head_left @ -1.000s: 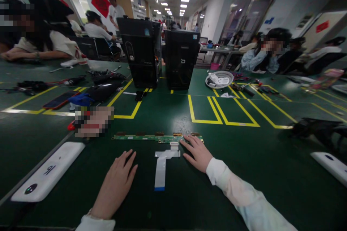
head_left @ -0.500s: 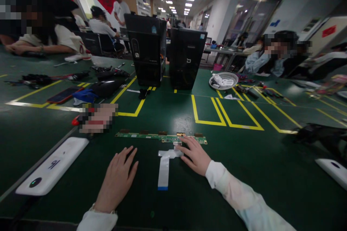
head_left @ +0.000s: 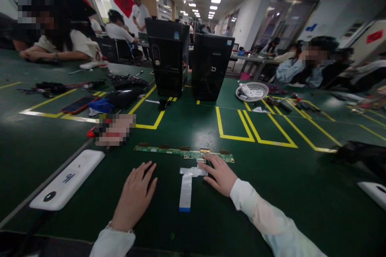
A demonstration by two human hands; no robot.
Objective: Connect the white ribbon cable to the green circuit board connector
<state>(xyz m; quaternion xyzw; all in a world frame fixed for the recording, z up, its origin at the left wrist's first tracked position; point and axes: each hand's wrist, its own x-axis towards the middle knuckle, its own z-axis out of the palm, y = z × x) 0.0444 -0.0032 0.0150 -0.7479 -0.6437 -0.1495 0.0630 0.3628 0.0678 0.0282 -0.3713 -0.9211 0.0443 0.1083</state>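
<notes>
A long, narrow green circuit board lies across the table in front of me. From its connector a folded white flat ribbon cable runs toward me and ends in a blue tip. My right hand rests over the board's right part with fingers spread, its fingertips at the connector and the cable's upper end. Whether those fingertips press on either one I cannot tell. To the left of the cable, my left hand lies on the table, fingers stretched out, holding nothing.
A white device marked 16 lies at the left. Two black computer towers stand behind the board. A white basket sits right of them. Yellow tape outlines areas on the green table. People sit around the room.
The whole view has shifted slightly, so everything appears a little further right. Both hands keep nearly the same pose and place beside the board and cable.
</notes>
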